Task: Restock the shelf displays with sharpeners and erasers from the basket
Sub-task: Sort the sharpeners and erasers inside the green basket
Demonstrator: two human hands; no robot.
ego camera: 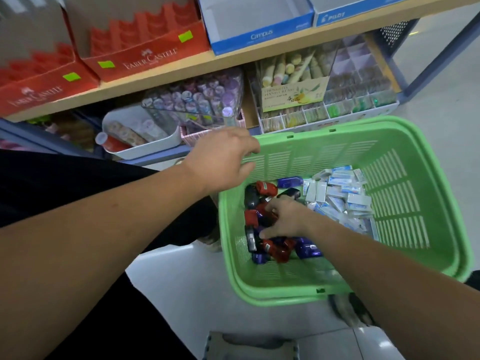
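Note:
A green plastic basket (405, 203) sits low at the right, in front of the shelf. Its left half holds several red, blue and black sharpeners (270, 189); its right half holds a heap of white and blue erasers (342, 196). My right hand (284, 219) reaches down into the sharpener pile, with its fingers curled among them. My left hand (223, 157) hovers over the basket's far left corner with loosely bent fingers, and I see nothing in it. Whether it touches the rim is unclear.
Red Faber-Castell display boxes (145, 48) and blue Campus (259, 29) and Pilot boxes (363, 11) stand on the upper shelf. Below it sit a white tub (140, 149), a clear pen holder (197, 100) and a compartment tray (330, 113). The floor is pale tile.

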